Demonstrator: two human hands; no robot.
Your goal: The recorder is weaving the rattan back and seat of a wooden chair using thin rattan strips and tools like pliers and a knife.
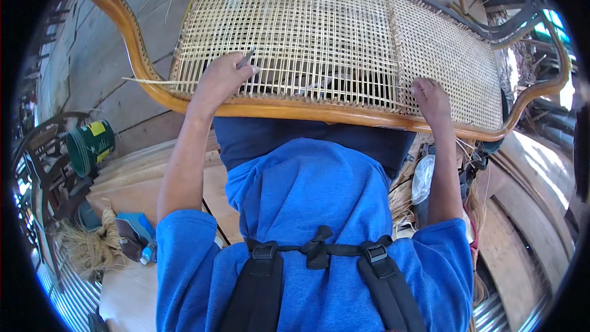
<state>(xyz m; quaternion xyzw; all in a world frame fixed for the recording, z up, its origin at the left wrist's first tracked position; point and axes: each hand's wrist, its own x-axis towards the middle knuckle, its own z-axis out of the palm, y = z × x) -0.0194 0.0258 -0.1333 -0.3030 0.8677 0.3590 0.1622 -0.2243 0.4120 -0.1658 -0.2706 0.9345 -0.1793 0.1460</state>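
Observation:
A curved wooden frame [295, 109] with woven cane webbing [289, 21] lies across my lap. The weave is close over the far part and the right section; along the near edge of the left section, wide gaps show between strands. My left hand [218, 83] is closed around a small dark pointed tool [247, 58], its tip out over the webbing. My right hand [432, 99] has its fingers pinched together at the near side of the right section; what they hold, if anything, is hidden. A loose cane strand [144, 80] sticks out past the frame's left side.
At left stand a green bucket [91, 147] and a dark wooden chair [43, 166]. Below them lie a bundle of pale fibre strands [92, 243] and a blue pouch [136, 229]. A clear plastic bag [423, 179] is beside my right arm. Wooden boards [522, 233] lie at right.

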